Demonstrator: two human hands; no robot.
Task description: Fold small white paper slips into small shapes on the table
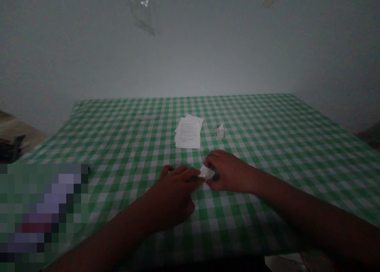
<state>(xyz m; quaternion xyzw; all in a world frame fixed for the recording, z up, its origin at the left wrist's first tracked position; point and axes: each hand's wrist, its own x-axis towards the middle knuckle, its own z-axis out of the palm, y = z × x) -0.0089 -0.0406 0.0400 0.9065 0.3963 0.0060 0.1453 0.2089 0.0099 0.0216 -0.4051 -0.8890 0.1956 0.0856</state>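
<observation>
A small folded piece of printed paper (207, 172) is between my two hands, low over the checked cloth. My right hand (227, 171) is closed on its right side, with thumb and fingers curled round the edges. From the left, my left hand (175, 193) has its fingertips closed on the paper's left corner, while its thumb sits lower and apart. Just beyond my hands lies a stack of printed sheets (188, 133), slightly fanned out. To the right of the stack rests another small folded paper (220, 132). My fingers hide part of the held paper.
A green and white checked cloth (118, 145) covers the table, which meets a pale wall (208, 50). A clear plastic piece (141, 10) hangs on the wall. A pixelated patch blurs the lower left. The light is dim.
</observation>
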